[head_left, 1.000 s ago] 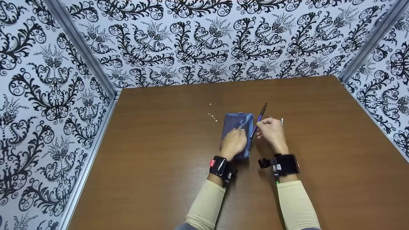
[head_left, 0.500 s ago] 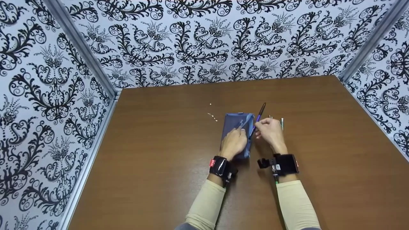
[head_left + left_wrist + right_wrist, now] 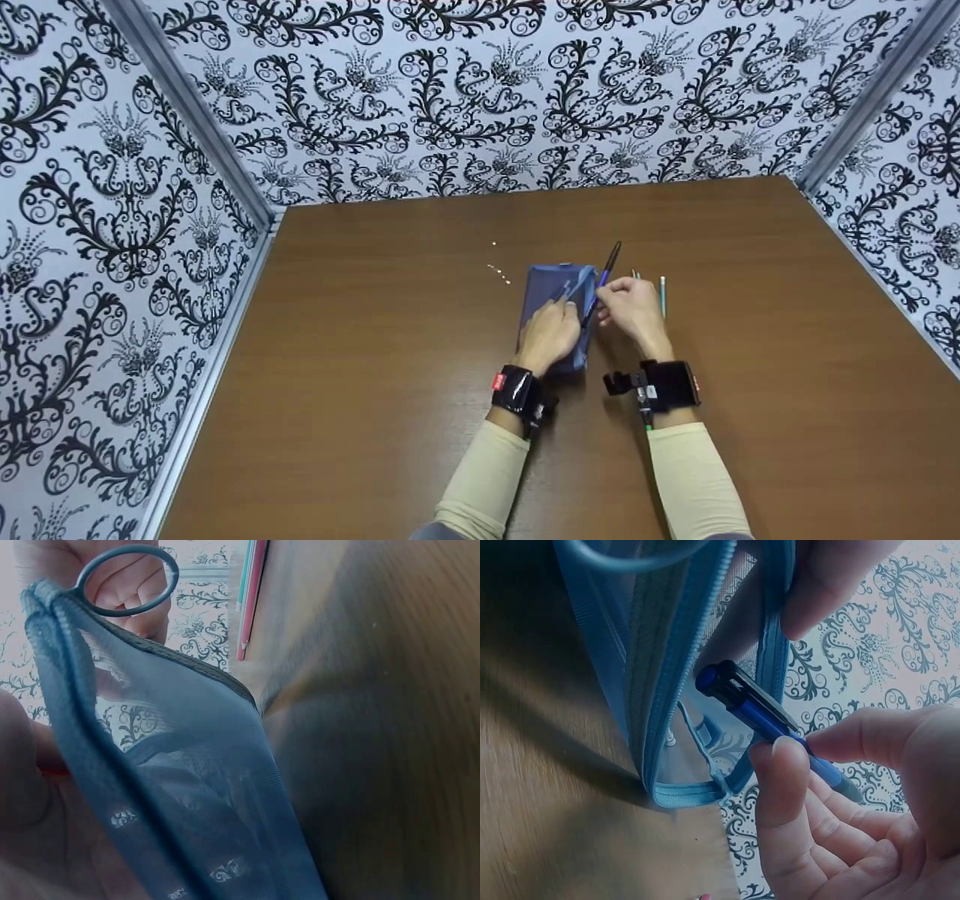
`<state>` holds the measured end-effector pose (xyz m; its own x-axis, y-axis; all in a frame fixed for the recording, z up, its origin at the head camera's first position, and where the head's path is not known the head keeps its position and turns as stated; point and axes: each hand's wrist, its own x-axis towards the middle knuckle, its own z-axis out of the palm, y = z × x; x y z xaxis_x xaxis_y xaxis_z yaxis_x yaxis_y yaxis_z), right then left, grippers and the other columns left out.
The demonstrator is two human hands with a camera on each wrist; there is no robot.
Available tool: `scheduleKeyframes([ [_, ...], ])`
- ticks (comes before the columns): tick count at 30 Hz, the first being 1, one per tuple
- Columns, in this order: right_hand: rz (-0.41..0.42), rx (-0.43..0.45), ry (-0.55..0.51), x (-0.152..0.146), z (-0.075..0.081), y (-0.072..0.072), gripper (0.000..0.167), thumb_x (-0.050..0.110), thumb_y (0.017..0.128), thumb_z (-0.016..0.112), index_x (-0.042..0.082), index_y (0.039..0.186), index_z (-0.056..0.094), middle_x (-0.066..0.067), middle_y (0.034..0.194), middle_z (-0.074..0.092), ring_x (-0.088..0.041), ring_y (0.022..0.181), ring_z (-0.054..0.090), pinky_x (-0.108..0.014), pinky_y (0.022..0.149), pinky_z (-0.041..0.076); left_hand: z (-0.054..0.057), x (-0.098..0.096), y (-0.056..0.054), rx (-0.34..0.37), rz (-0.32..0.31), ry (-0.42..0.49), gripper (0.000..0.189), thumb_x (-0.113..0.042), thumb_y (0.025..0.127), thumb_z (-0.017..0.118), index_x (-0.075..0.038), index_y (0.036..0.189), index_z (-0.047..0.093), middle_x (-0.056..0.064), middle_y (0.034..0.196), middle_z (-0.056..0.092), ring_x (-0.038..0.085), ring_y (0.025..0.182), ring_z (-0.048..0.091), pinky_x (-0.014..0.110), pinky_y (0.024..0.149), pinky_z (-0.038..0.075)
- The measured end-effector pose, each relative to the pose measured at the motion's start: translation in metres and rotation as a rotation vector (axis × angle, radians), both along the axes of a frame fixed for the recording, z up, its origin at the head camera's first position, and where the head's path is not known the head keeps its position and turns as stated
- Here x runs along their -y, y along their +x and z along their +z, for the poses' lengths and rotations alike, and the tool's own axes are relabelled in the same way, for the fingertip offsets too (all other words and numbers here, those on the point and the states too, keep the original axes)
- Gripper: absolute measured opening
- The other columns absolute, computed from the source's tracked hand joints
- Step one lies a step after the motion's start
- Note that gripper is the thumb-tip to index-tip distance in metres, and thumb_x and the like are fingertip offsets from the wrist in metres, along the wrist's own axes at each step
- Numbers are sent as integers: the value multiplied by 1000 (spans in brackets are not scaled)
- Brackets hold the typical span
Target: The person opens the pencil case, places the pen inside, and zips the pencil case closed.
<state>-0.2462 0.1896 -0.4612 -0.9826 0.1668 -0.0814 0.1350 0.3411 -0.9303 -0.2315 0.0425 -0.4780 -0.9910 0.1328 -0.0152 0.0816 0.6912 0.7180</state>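
Observation:
A blue mesh zip pouch (image 3: 541, 289) lies upright-to-tilted under my left hand (image 3: 551, 334), which pinches one edge of its opening. In the right wrist view the zip (image 3: 694, 637) is undone and the mouth gapes, with left fingers (image 3: 735, 626) partly inside and the thumb (image 3: 829, 585) outside. Between thumb and fingertips, my right hand (image 3: 636, 309) pinches a blue pen (image 3: 761, 720) with a black clip. The pen's clip end points into the pouch mouth. A ring on the zip pull (image 3: 127, 613) shows in the left wrist view, with the right hand behind it.
To the right of the right hand lies a teal pencil (image 3: 663, 294), and a second slim end (image 3: 636, 274) shows beside that hand. Small white bits (image 3: 499, 272) are scattered on the brown table (image 3: 375, 315). Patterned walls (image 3: 480, 97) stand at the back and sides.
My right hand has shifted slightly left with the pen, bringing its lower end to the pouch opening. More of the teal pencil shows now. The left hand and pouch stay put.

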Motion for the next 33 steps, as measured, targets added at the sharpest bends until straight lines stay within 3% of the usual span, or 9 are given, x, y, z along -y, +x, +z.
scheduleKeyframes([
  [18, 15, 13, -10, 1, 1, -1, 22, 7, 93, 59, -11, 104, 62, -7, 72, 70, -10, 54, 63, -32, 58, 59, -1, 1, -1, -1, 7, 17, 45, -33, 105, 35, -7, 110, 71, 8, 104, 66, 30, 96, 66, 44, 83, 52],
  [26, 25, 8, -9, 3, -2, -2, 19, 5, 92, 58, -11, 101, 62, -4, 68, 68, -10, 52, 62, -33, 58, 59, 0, 0, 0, 13, 5, 7, 46, -34, 105, 34, -9, 120, 70, 8, 112, 66, 30, 103, 66, 45, 88, 52],
  [33, 44, -3, -5, 5, -3, -2, 16, 4, 91, 58, -10, 97, 62, -3, 65, 65, -8, 51, 61, -30, 53, 57, 1, 0, -1, 7, 11, -29, 47, -33, 105, 32, -14, 137, 61, 11, 131, 63, 32, 118, 62, 46, 98, 48],
])
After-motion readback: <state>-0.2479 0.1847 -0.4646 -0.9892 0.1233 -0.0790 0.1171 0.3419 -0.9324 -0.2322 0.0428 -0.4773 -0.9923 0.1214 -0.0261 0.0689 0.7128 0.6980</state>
